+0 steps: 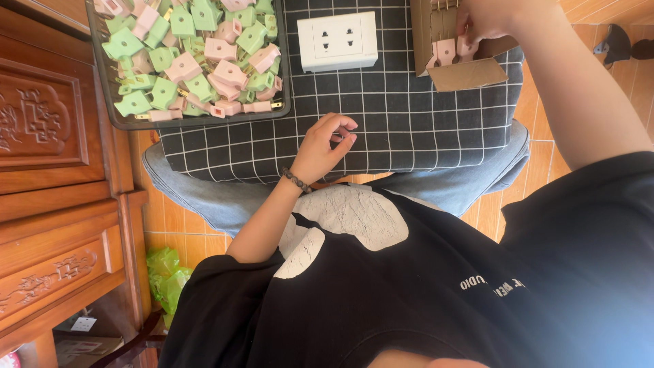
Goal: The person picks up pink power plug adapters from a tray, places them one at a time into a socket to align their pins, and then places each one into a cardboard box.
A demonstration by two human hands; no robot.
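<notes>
Pinched between left hand (pixel 325 144) fingertips was something tiny; right hand (pixel 485 19) gripped pink plugs (pixel 446 52) in the far cardboard box (pixel 466 73), whose sagging flap risked spilling them

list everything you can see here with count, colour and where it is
plug adapters: many, pink and green, in the tray
tray: one, dark, top left
socket plate: one, white, on the checked cushion
checked cushion: one, black with white grid, on the lap
cardboard box: one, brown, top right, pink adapters at its opening
wooden cabinet: one, carved brown, left
green bag: one, on the floor
left hand: on the cushion, fingers pinched
right hand: in the box
</notes>
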